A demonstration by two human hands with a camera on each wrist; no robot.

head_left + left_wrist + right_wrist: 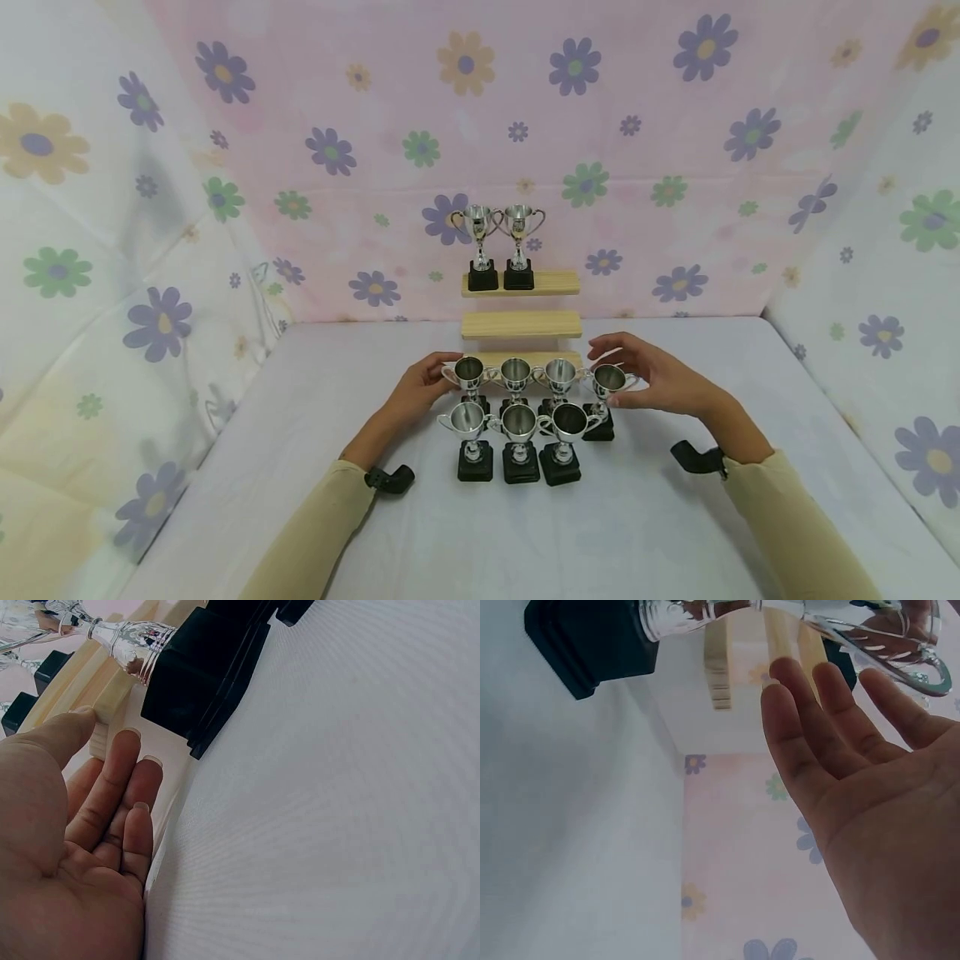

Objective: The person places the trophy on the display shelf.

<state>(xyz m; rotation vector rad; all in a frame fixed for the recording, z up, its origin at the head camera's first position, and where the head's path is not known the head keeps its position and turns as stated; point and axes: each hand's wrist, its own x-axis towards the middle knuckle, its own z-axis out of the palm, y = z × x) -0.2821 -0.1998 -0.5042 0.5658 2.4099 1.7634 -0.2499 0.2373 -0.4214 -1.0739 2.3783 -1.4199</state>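
The left hand (418,387), fingers loosely extended, and the right hand (663,379), thumb and fingers wide apart, flank 4 back trophies (516,375) on the worktop (420,542) before the wooden stand (521,324); a sideways nudge could topple them into the 3 front trophies (519,423), so crowded are they.

Btm shelf (537,357) part-hidden behind back-row trophies (515,377), sleeves (318,521) cut off @ head-view btm.
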